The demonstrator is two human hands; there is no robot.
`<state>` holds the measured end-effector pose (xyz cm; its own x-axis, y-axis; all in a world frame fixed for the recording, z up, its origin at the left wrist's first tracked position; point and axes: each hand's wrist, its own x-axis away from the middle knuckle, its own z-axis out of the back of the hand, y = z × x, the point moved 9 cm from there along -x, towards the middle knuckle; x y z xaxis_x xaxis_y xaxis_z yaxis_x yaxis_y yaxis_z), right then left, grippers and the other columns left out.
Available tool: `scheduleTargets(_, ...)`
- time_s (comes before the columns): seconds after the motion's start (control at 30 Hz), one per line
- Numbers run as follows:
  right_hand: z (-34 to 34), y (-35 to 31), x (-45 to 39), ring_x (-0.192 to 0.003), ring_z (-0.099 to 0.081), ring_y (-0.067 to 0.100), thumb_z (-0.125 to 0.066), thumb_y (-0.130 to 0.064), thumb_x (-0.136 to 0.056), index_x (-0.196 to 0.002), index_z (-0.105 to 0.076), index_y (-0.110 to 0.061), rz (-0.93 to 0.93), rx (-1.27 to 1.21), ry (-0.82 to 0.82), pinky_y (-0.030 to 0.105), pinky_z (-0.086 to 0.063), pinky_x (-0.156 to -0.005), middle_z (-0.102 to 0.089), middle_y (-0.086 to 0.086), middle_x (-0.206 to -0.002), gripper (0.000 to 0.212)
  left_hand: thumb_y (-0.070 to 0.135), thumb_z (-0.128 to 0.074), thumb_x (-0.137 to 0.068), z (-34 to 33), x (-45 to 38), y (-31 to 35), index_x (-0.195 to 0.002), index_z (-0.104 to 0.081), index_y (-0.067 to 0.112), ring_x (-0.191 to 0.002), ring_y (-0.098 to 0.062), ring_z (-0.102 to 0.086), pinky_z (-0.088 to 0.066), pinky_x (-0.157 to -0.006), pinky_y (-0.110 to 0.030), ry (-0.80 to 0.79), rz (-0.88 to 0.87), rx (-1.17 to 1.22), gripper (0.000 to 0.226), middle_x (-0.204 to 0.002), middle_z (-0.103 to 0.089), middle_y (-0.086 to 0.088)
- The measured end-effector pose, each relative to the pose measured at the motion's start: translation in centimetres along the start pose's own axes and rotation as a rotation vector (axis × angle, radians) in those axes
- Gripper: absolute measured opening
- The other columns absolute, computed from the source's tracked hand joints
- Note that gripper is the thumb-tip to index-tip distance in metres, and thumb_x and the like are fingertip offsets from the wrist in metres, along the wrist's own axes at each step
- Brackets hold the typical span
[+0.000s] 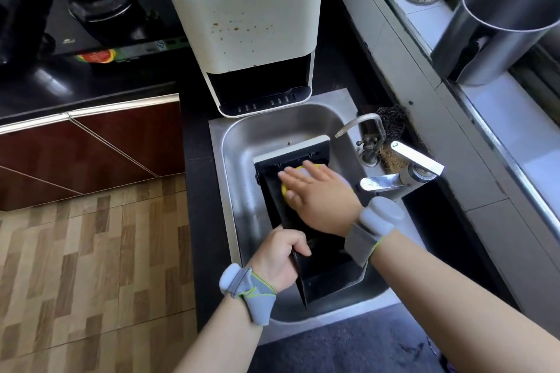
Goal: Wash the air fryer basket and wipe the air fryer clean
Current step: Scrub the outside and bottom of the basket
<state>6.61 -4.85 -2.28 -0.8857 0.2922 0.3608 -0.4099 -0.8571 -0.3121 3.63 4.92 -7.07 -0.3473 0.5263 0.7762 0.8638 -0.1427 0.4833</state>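
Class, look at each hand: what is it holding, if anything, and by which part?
The left hand grips the air fryer basket by its near left side wall. The right hand presses flat on a yellow sponge inside the basket.

bare arms, grey wrist straps (247, 288), lime trim

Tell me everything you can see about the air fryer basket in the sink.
The air fryer basket is a long black tray with a cream front panel at its far end. It looks like dark coated metal or plastic. It lies tilted in the steel sink, open side up. The left hand grips its near left wall; the right hand presses a yellow sponge flat against its inside with straight fingers.
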Motion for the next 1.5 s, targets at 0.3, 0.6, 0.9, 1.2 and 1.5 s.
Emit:
scheduleTargets(0.3, -0.3, 1.9, 4.5, -0.138, -0.011, -0.011, -0.030, -0.039, -0.101, -0.147, -0.023, -0.036, -0.071, -0.982, 0.178, 0.015, -0.007, -0.113, -0.019, -0.024, -0.152, 0.047, 0.004, -0.053, -0.034, 2.1, 0.4, 1.4, -0.112, -0.057, -0.011, -0.114, -0.045, -0.053, -0.032, -0.108, -0.053, -0.096, 0.030, 0.246, 0.079, -0.118, -0.056, -0.026)
scheduleTargets(0.6, -1.5, 1.7, 3.1, -0.143, -0.002, -0.005, -0.020, -0.044, -0.101, -0.148, -0.013, -0.040, -0.060, -1.102, 0.073, 0.023, -0.002, -0.118, -0.009, -0.026, -0.154, 0.048, 0.006, -0.068, -0.019, 2.0, 0.8, 4.6, -0.084, -0.072, -0.011, -0.087, -0.045, -0.067, -0.056, -0.067, -0.050, -0.280, -0.087, 0.274, 0.067, -0.095, -0.070, -0.026)
scheduleTargets(0.9, -3.6, 3.5, 3.3, -0.145, 0.000, 0.005, -0.018, -0.034, -0.104, -0.151, -0.009, -0.030, -0.214, -1.111, 0.028, 0.031, 0.000, -0.120, -0.004, -0.013, -0.158, 0.047, 0.009, -0.060, -0.027, 2.4, 1.7, 6.4, -0.091, -0.072, -0.008, -0.088, -0.047, -0.066, -0.054, -0.071, -0.058, -0.357, -0.163, 0.316, 0.068, -0.096, -0.069, -0.027)
scheduleTargets(1.2, -9.5, 7.5, 3.4, -0.133, -0.043, 0.018, -0.030, -0.043, -0.101, -0.143, -0.037, -0.011, -0.465, -1.286, -0.193, 0.031, -0.030, -0.113, -0.044, 0.006, -0.146, 0.053, 0.010, -0.013, -0.074, 0.7, 3.2, 7.1, -0.141, -0.028, -0.012, -0.138, -0.043, -0.022, 0.000, -0.117, -0.046, -0.652, -0.230, 0.318, 0.071, -0.146, -0.029, -0.032)
scheduleTargets(1.5, -9.6, 7.9, 4.1, -0.056, -0.065, -0.003, -0.051, -0.061, -0.086, -0.102, -0.065, -0.026, -0.504, -1.614, -0.081, 0.009, -0.040, -0.036, -0.073, -0.015, -0.075, 0.041, 0.045, -0.079, -0.057, 5.0, 0.9, 7.0, -0.107, -0.071, 0.004, -0.096, -0.034, -0.068, -0.057, -0.074, -0.048, -0.164, -0.260, 0.202, 0.065, -0.106, -0.070, -0.018)
